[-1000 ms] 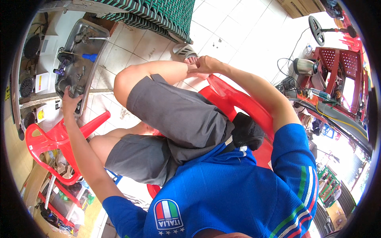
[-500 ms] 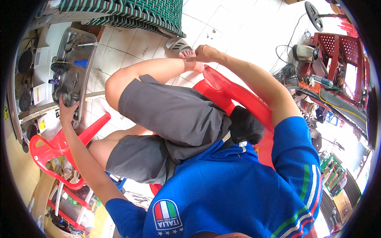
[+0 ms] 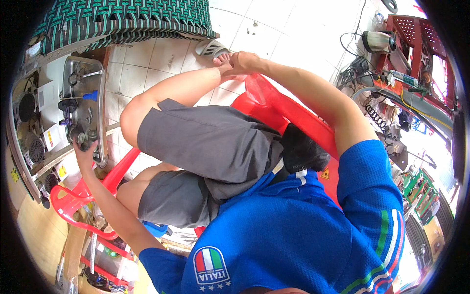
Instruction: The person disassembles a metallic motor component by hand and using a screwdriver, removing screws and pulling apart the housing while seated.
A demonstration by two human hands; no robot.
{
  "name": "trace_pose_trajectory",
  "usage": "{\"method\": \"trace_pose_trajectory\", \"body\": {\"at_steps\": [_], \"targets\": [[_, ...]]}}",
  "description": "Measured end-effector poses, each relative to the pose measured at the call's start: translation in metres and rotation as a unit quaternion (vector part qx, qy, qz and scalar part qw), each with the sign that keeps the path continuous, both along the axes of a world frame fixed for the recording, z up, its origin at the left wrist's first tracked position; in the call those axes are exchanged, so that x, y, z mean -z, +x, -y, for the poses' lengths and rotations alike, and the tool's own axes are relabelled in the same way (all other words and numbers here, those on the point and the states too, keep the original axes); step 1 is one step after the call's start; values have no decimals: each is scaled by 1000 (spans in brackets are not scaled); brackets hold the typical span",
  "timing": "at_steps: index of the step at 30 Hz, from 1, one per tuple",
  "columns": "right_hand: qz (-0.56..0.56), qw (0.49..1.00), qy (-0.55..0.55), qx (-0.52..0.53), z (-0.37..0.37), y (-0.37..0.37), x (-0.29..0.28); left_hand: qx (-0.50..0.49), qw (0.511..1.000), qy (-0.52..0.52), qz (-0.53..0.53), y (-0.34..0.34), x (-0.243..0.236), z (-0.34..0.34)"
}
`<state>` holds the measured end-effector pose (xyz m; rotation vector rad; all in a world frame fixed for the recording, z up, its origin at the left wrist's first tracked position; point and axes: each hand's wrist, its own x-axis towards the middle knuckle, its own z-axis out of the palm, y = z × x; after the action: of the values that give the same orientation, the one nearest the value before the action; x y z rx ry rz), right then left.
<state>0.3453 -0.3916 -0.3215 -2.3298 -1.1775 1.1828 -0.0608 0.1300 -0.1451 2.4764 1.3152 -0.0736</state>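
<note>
Dark part (image 3: 79,134), probably hard, slick and best gripped round its sides, is lying in the metal tray (image 3: 103,98) by the left hand's (image 3: 85,154) parted fingers, the right hand (image 3: 243,61) resting at the ankle (image 3: 226,73), grip unclear.

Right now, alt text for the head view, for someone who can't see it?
A seated person's left hand is at the near end of a rectangular silver metal tray of small greyish parts, its grip unclear; the right hand is at a bare foot. Blue short-sleeved jersey, grey cloth shorts, red plastic chair.
</note>
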Motion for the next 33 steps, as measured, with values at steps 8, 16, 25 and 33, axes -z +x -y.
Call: {"method": "trace_pose_trajectory", "body": {"at_steps": [8,16,25,33], "targets": [[-33,999,13,11,-28,-24,-13,-8,1000,6,30,-28,10,-21],[-57,998,4,7,-17,-5,-9,9,1000,7,16,-5,1,1],[6,993,-109,-54,-26,-2,-45,-16,999,36,-13,19,-10,29],[40,988,148,28,-78,59,-111,-63,983,51,163,23,-31,45]]}}
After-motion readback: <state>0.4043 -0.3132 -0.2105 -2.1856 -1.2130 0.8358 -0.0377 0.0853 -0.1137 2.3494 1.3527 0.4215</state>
